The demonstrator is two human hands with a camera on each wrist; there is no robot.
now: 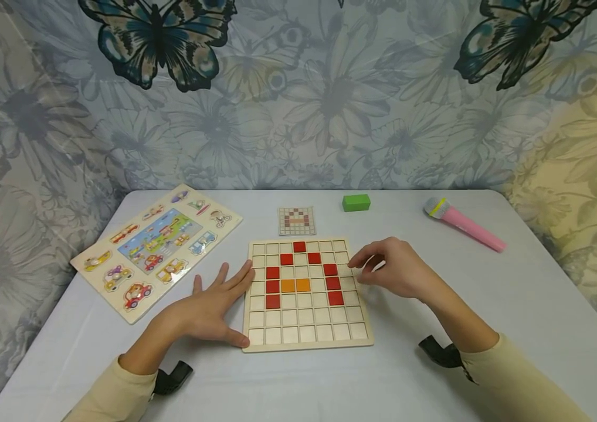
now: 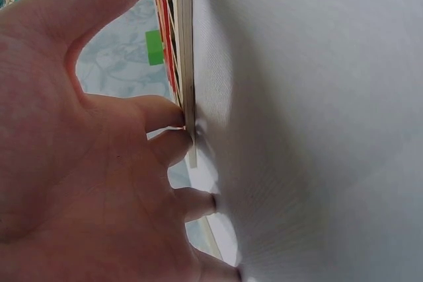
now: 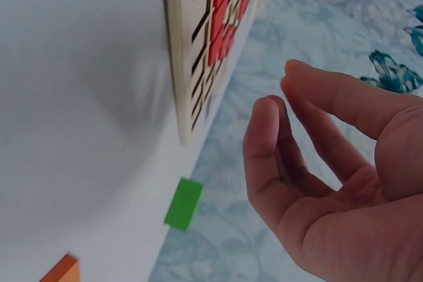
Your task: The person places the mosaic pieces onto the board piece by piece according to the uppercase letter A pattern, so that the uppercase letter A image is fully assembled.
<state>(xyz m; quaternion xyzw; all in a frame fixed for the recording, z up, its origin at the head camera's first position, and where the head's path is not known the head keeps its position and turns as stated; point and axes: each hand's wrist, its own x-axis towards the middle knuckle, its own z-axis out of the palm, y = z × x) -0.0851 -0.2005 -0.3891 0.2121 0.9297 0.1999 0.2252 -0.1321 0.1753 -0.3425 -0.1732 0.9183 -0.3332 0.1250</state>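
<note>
A square wooden grid board (image 1: 298, 334) lies in the middle of the table, with red tiles (image 1: 272, 287) forming an arch and two orange tiles (image 1: 295, 285) between its sides. My left hand (image 1: 213, 310) is spread along the board's left side, its thumb at the near left corner and forefinger at the edge higher up. Over the board's right edge hovers my right hand (image 1: 396, 269), fingers bent and thumb apart from them. In the right wrist view nothing shows between the fingertips (image 3: 266, 120) of that hand.
A small pattern card (image 1: 297, 221) lies behind the board, with a green block (image 1: 356, 203) to its right. A picture puzzle board (image 1: 156, 252) lies at the left, a pink toy microphone (image 1: 464, 225) at the right. The right wrist view catches an orange object (image 3: 63, 270) at its lower edge.
</note>
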